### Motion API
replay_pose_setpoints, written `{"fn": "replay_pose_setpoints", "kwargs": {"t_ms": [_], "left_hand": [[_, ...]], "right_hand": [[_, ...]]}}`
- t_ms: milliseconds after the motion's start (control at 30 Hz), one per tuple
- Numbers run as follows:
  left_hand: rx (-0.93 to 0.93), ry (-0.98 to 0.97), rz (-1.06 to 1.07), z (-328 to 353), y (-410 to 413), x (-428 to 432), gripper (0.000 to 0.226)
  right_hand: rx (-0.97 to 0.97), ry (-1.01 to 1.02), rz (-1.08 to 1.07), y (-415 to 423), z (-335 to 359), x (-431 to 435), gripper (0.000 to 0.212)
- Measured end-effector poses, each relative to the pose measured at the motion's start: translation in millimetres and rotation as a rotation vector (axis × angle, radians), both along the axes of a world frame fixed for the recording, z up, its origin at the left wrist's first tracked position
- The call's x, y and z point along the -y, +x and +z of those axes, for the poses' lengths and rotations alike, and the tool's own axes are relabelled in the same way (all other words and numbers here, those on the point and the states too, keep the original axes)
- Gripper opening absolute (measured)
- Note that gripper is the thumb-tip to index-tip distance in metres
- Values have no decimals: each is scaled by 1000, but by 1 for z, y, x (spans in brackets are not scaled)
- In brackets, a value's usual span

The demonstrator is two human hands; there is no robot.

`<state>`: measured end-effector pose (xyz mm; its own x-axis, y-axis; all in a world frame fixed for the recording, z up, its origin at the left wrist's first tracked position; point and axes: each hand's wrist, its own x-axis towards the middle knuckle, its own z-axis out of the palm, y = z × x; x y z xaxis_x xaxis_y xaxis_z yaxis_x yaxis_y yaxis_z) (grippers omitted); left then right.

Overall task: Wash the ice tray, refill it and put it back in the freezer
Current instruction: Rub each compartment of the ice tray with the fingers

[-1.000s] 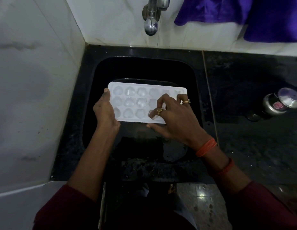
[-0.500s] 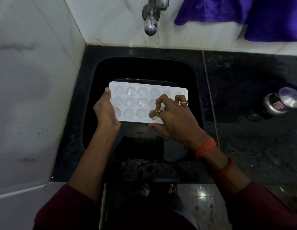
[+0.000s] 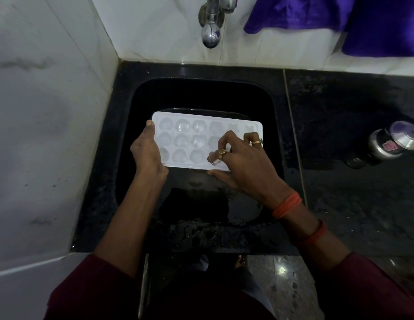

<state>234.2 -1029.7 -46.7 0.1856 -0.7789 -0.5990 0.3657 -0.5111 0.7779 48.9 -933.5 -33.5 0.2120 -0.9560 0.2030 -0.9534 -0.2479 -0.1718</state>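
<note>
The left hand [image 3: 147, 151] grips the tray's [image 3: 190, 137] left edge, keeping it level over the sink [image 3: 274, 125], so the right hand's fingers [image 3: 221, 140] can rub the right-side cavities, thumb clamped beneath.

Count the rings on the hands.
2, both on the right hand: one ring above the ice tray's near edge, one farther right. Others may be hidden.
</note>
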Motion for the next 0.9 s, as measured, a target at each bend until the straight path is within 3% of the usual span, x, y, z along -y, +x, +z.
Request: {"fn": "replay_pose_setpoints", "kwargs": {"t_ms": [367,900], "left_hand": [[-32,-3,-10,1,-2,6,36],[-46,-7,-7,-1,-2,18,38]], "right_hand": [[2,-132,-69,-1,4,3,34],[-19,-120,-53,-3,5,14,33]]}}
